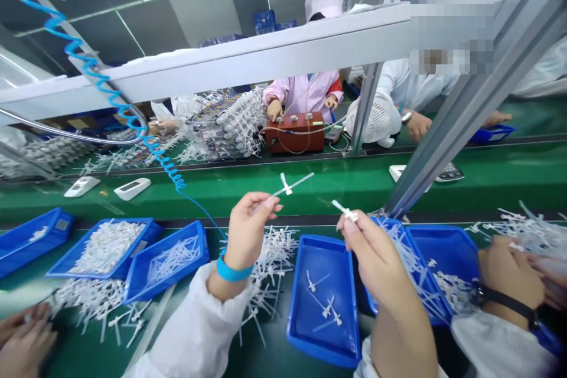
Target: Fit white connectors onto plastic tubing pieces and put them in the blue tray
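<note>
Two white connectors (287, 188) (351, 214) bear translucent tubes (303, 181) (338, 206), tilted.

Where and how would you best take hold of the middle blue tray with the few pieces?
Probably by the tray's near short rim, from the person's side: it is raised and unobstructed, while the right rim lies close to the next tray.

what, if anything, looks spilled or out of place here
The pile of white tube pieces lies loose on the green bench, outside the blue tray beside it, which holds only a few. It could be a spill, or a deliberate heap.
</note>
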`<state>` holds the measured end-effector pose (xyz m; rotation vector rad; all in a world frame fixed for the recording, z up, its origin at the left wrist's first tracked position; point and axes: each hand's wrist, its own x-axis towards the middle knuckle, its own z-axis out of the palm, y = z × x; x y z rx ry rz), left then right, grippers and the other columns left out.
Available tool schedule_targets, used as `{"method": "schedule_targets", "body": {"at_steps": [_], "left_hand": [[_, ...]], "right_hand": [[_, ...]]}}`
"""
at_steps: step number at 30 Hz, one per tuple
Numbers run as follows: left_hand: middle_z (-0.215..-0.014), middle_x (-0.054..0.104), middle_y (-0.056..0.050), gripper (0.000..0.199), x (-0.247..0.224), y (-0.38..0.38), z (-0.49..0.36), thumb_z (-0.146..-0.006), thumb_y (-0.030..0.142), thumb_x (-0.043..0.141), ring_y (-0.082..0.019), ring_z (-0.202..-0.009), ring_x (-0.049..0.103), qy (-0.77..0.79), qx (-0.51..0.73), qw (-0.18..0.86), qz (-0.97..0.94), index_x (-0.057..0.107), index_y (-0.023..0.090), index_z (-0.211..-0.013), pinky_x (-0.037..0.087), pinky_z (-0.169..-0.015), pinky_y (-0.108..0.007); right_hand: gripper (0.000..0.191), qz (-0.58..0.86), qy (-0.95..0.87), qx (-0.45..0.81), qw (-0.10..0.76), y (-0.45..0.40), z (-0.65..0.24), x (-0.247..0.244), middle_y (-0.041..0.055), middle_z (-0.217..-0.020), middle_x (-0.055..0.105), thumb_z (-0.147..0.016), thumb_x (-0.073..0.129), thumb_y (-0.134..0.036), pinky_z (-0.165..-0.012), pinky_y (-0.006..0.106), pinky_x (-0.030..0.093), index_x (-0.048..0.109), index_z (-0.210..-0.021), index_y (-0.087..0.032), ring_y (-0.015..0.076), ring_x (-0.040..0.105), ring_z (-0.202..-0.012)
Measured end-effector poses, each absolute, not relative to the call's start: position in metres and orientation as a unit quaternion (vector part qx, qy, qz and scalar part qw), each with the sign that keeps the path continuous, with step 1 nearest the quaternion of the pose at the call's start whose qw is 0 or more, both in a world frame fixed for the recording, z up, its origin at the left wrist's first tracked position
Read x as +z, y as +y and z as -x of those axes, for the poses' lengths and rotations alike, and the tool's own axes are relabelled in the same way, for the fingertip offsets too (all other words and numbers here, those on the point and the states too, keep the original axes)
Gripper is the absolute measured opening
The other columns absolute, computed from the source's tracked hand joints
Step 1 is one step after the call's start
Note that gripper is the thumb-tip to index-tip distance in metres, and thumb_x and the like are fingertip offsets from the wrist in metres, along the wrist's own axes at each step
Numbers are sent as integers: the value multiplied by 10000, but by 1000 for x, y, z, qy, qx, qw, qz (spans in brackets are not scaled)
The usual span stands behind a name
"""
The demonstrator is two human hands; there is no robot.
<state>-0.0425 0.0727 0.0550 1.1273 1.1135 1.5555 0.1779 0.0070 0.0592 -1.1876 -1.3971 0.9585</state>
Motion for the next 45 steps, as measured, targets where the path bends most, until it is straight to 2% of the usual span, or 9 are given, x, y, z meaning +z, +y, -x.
{"method": "schedule_targets", "body": {"at_steps": [9, 13, 19, 23, 26, 29, 34, 38, 45], "left_hand": [[-881, 782, -34, 73, 22, 5, 2, -872, 212, 805, -157, -815, 770, 420, 696, 190, -551, 743, 184, -847, 649, -751, -253], [-920, 789, -12, 153, 26, 1, 5, -866, 64, 760, -142, -869, 765, 373, 669, 147, -626, 735, 209, -907, 640, -807, -254], [-929, 797, 2, 216, 32, -7, 9, -876, 49, 734, -155, -867, 770, 363, 660, 176, -634, 755, 243, -967, 643, -814, -271], [-955, 800, -3, 245, 31, -15, 6, -889, 56, 735, -165, -893, 769, 351, 664, 213, -625, 760, 266, -1013, 637, -847, -292], [-971, 790, -55, 181, 32, -19, 5, -954, 282, 738, -214, -929, 752, 291, 660, 246, -647, 768, 273, -1133, 616, -895, -371], [-830, 722, -81, 474, 34, -17, 6, -1028, 607, 520, -217, -798, 686, 199, 704, 273, -624, 769, 232, -1179, 579, -797, -384], [-818, 595, -12, 98, 31, -1, 16, -994, 284, 659, -130, -750, 595, 278, 745, 282, -537, 717, 238, -1059, 525, -729, -259], [-1030, 673, -31, 290, 32, 12, 23, -951, 214, 725, -122, -872, 668, 337, 702, 261, -570, 688, 278, -1231, 560, -770, -210], [-934, 688, -7, 67, 41, 21, 24, -963, 158, 698, -86, -856, 664, 322, 683, 185, -629, 731, 209, -991, 538, -744, -148]], "right_hand": [[361, 416, -516, 520, 539, 20, -136, 50, -72, -652, 286, -867, 770, -488, -568, 232, 290, 683, -992, -161, 89, 286, -587], [349, 401, -509, 522, 555, 19, -131, 52, -48, -671, 352, -882, 761, -498, -582, 232, 315, 693, -906, -156, 98, 315, -618], [482, 359, -477, 570, 565, 22, -134, 47, -8, -761, 528, -851, 791, -597, -671, 244, 411, 735, -1079, -176, 119, 443, -685], [504, 286, -432, 653, 552, 22, -132, 48, 24, -821, 618, -776, 863, -603, -662, 236, 427, 742, -991, -164, 115, 497, -691], [485, 253, -405, 690, 543, 22, -133, 48, -2, -717, 569, -768, 883, -578, -601, 220, 373, 715, -919, -150, 90, 452, -607], [448, 195, -374, 729, 538, 21, -134, 49, -51, -598, 409, -810, 860, -548, -555, 212, 305, 672, -828, -142, 67, 319, -543], [433, 95, -356, 773, 516, 19, -132, 53, -80, -565, 237, -868, 816, -503, -529, 211, 247, 601, -734, -153, 68, 195, -531], [453, 78, -354, 789, 497, 18, -128, 54, -86, -534, 206, -866, 810, -525, -521, 211, 238, 598, -712, -154, 72, 184, -515], [529, 82, -329, 809, 480, 20, -125, 50, -76, -528, 238, -863, 818, -516, -525, 209, 255, 514, -631, -151, 73, 231, -518]]}}
